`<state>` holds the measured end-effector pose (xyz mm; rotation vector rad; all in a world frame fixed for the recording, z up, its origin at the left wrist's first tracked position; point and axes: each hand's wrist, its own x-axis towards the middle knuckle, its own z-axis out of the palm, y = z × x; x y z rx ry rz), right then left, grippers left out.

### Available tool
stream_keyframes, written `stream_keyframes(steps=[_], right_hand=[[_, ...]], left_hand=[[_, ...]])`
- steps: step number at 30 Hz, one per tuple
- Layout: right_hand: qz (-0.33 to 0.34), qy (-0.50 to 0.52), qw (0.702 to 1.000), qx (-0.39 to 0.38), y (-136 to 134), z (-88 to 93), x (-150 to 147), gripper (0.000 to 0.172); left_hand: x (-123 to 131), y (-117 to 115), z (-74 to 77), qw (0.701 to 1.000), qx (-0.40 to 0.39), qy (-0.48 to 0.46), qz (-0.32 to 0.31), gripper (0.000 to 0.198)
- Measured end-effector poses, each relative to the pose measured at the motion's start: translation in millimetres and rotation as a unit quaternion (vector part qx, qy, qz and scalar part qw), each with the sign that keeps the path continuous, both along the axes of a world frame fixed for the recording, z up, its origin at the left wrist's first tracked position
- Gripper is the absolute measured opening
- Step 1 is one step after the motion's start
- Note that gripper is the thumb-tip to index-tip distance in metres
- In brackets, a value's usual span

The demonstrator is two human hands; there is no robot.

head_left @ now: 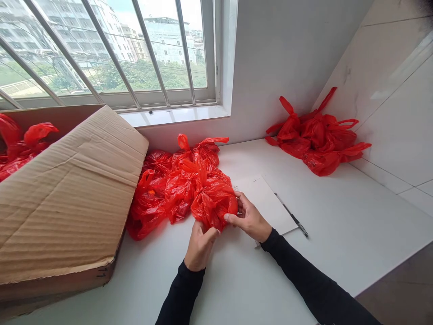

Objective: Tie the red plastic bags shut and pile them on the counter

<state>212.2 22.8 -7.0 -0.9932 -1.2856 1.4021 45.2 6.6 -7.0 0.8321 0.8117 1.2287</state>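
Note:
A knotted red plastic bag (213, 198), bulging with contents I cannot make out, is between my two hands over the white tabletop. My left hand (201, 243) grips its lower edge, thumb on the near side and fingers hidden beneath. Around its right side my right hand (250, 218) is closed, the thumb pressing the front. Right behind and to the left, several more tied red bags (181, 187) are heaped together against the wall and the box. Under and beyond my right wrist lies a white paper pad (270, 203), with a black pen (292, 215) along its right edge.
A large cardboard box (67, 194) with a raised flap stands at the left, holding more red bags (25, 144). Another pile of red bags (318, 135) lies in the back right corner. A barred window (135, 54) is behind; the table edge (392, 268) runs along the right.

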Motion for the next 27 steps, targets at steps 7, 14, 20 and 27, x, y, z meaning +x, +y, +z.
stream_keyframes(steps=[7, 14, 20, 27], right_hand=[[-0.033, 0.030, 0.999, 0.011, 7, -7.6, 3, 0.042], [-0.029, 0.023, 0.999, 0.016, 6, -8.1, 1, 0.040], [-0.035, -0.019, 0.999, 0.034, 3, -5.9, -1, 0.041], [-0.030, -0.039, 0.998, 0.027, 0, -4.5, -2, 0.043]], left_hand=[[3, 0, -8.2, 0.998, 0.036, 0.003, -0.048, 0.046], [0, 5, -9.8, 0.998, -0.044, -0.008, -0.032, 0.051], [-1, 9, -11.3, 0.998, -0.067, -0.020, 0.003, 0.042], [1, 6, -3.5, 0.999, 0.011, 0.050, -0.011, 0.048]])
